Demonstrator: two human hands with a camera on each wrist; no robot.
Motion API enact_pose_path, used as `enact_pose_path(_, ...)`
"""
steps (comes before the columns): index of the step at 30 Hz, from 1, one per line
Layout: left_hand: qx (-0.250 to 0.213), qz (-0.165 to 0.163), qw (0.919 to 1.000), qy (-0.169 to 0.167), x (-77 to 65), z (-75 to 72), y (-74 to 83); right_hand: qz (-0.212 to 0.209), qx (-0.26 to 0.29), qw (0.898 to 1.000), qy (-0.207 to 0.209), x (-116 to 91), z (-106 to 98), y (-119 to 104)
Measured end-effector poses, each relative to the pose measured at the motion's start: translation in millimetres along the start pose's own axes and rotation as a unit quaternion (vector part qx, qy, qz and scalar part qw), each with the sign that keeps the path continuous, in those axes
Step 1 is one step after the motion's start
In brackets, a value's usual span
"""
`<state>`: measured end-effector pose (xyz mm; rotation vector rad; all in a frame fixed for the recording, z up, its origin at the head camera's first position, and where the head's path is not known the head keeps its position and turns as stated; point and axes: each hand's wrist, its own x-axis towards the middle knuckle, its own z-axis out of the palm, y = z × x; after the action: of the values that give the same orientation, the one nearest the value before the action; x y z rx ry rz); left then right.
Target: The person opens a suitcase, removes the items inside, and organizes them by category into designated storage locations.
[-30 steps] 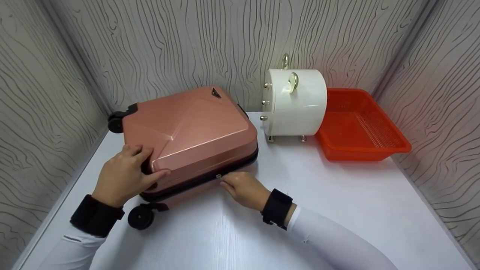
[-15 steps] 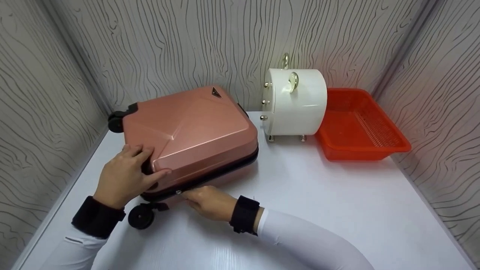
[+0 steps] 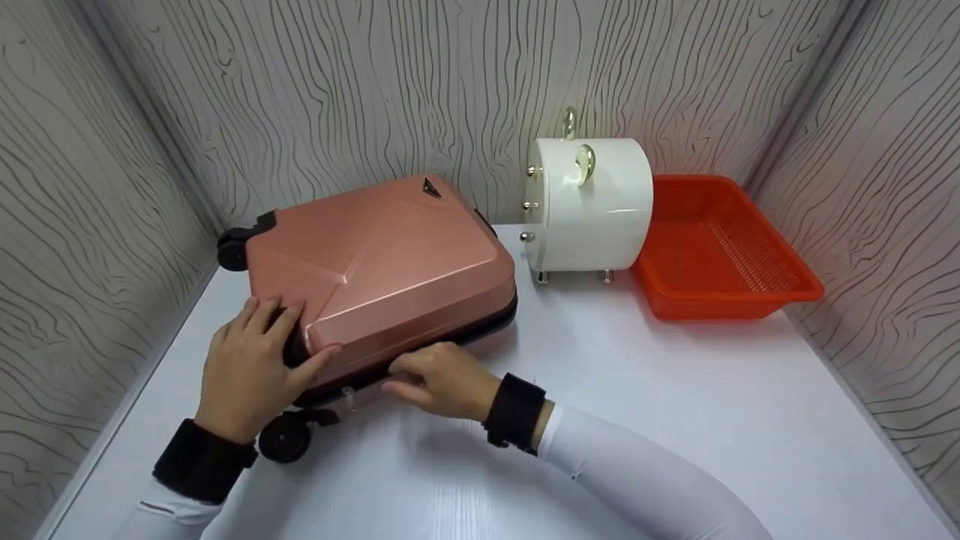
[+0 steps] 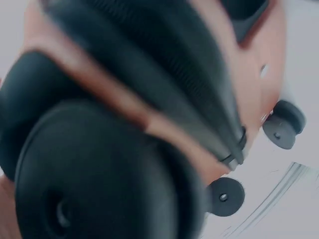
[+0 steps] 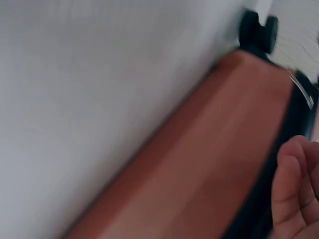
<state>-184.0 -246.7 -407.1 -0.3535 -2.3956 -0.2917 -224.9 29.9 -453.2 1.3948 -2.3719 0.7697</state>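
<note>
A rose-pink hard-shell suitcase [image 3: 390, 255] lies flat on the table, wheels to the left. My left hand [image 3: 251, 367] rests on its near left corner, fingers spread over the top and thumb along the side. Along the near side runs a black zipper band [image 3: 480, 326]. A metal zipper pull [image 3: 349, 397] hangs from it near the left end. My right hand [image 3: 442, 382] is beside the band, right of the pull, fingers loosely bent and holding nothing. In the right wrist view the pull [image 5: 301, 89] shows beyond the fingertips. A black wheel [image 4: 89, 169] fills much of the left wrist view.
Right of the suitcase a white drum-shaped pot [image 3: 596, 206] with gold handles lies on its side on small metal feet. Beside it stands a red plastic basket [image 3: 720, 304]. Wood-grain panels [image 3: 420, 82] enclose the white table [image 3: 637, 390].
My right hand slid the zipper pull leftward along the near side, then let go and moved back to the right. The left hand stayed on the corner.
</note>
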Motion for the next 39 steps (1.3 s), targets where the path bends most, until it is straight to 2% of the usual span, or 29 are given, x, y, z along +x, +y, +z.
enact_pose_path(2,0.004,0.008,0.9970,0.077,-9.9,3.9,2.0,0.003,-0.015,0.998,0.053,-3,-18,7)
enact_pose_path(4,-0.002,0.021,0.9869,0.160,-19.7,7.3,6.5,0.009,-0.037,0.994,0.101,-4,-35,15)
enact_pose_path(5,-0.006,0.031,0.9811,0.191,-24.5,8.7,9.3,0.013,-0.049,0.992,0.119,-3,-44,20)
enact_pose_path(7,-0.012,0.046,0.9753,0.216,-34.2,11.3,16.2,0.032,-0.081,0.986,0.140,-2,-60,30)
enact_pose_path(9,-0.008,0.061,0.9771,0.204,-42.8,16.4,23.0,0.058,-0.111,0.983,0.132,-1,-75,41)
enact_pose_path(11,0.003,0.063,0.9842,0.165,-51.0,22.3,28.1,0.086,-0.133,0.982,0.103,2,-86,52)
enact_pose_path(13,0.016,0.052,0.9907,0.125,-58.7,29.9,32.2,0.116,-0.145,0.981,0.061,4,-94,60)
enact_pose_path(17,0.048,0.022,0.9966,0.063,-71.8,43.1,36.6,0.161,-0.134,0.978,-0.012,7,-100,72)
enact_pose_path(20,0.063,0.014,0.9972,0.039,-77.1,49.7,38.8,0.180,-0.124,0.975,-0.041,8,-99,76)
enact_pose_path(25,0.059,0.008,0.9976,0.035,-76.7,56.2,43.7,0.181,-0.127,0.974,-0.039,9,-95,78)
enact_pose_path(29,0.033,-0.020,0.9991,0.018,-77.6,56.2,48.1,0.167,-0.127,0.978,-0.023,8,-92,80)
enact_pose_path(32,0.018,-0.030,0.9993,0.015,-79.0,55.5,48.1,0.162,-0.120,0.979,-0.014,7,-91,81)
enact_pose_path(35,0.011,-0.017,0.9992,0.035,-79.7,56.1,45.9,0.167,-0.111,0.980,-0.010,6,-90,81)
enact_pose_path(39,0.010,0.021,0.9977,0.064,-80.7,56.5,42.5,0.172,-0.092,0.981,-0.003,6,-90,83)
